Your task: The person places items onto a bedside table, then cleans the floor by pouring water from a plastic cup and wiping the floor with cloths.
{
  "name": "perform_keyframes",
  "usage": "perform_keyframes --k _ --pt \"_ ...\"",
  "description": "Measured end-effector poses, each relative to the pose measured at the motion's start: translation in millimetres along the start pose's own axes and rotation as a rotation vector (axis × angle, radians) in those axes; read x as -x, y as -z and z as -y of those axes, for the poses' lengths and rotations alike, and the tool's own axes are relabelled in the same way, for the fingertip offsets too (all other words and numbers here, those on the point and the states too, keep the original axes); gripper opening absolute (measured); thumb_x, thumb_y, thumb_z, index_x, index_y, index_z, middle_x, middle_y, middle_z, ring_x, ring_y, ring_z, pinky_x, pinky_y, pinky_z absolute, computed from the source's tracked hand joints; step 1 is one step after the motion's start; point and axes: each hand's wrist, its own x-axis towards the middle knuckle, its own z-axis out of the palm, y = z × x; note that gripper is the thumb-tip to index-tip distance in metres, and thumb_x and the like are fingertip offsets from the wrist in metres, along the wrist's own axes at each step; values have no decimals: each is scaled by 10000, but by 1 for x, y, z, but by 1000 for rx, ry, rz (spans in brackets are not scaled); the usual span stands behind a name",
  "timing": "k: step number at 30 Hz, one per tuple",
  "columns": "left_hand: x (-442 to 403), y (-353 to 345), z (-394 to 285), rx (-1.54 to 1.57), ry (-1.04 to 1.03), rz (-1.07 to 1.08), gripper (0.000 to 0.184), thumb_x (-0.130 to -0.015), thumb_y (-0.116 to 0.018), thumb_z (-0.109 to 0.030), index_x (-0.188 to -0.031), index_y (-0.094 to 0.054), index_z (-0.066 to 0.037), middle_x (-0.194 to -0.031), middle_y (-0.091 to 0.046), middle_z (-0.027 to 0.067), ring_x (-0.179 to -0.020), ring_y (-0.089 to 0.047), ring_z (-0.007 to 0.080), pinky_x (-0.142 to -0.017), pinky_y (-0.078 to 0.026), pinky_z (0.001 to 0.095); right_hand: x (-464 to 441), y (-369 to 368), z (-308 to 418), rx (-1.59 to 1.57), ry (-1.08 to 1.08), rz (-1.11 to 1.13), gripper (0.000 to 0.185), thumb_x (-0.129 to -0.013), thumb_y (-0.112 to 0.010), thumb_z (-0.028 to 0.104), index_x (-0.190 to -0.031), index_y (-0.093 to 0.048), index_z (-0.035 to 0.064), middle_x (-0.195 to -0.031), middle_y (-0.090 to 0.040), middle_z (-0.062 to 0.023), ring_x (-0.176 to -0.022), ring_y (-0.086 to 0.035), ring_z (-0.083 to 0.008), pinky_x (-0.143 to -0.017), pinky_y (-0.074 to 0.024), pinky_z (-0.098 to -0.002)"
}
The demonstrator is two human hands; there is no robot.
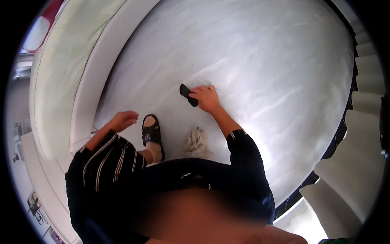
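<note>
My right hand (pixel 207 98) reaches down to the pale floor, its fingers over a small, long black object (pixel 185 90). Part of that object is covered by the fingers, and its kind is not clear. To the left, my left hand (pixel 124 120) hangs in the air with nothing in it, fingers loosely stretched. It is nearest to my foot in a dark slipper (pixel 152 132). Between the slipper and my right arm, a crumpled whitish bag or cloth (pixel 197 142) lies on the floor.
The glossy marbled floor (pixel 260 53) spreads ahead. On the left runs a bed edge (pixel 97 69) with a pale green cover (pixel 69 69). A light curtain (pixel 345 150) hangs along the right, and a white cabinet (pixel 44 171) stands at the lower left.
</note>
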Motion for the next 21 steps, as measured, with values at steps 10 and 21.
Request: perform_keyframes --k 10,21 --pt "-87 -42 -83 -519 -586 306 313 -842 -582 -118 -1147 -555 -50 -1078 -628 159 -992 -598 320 -825 -486 413 194 9 42 -956 -525 -293 616 -600 -395 -183 -1086 -670 79 -1146 -643 -86 -1120 -577 -232 -1005 -410 -322" --pt "-60 -280 -91 -995 -1121 126 380 -835 -586 -225 -1206 -544 -161 -1349 -410 140 -1321 -327 331 -813 -454 540 290 84 -63 419 -1093 -691 477 -692 -511 33 -1142 -632 136 -1148 -648 -79 -1033 -613 -310 -826 -508 -402"
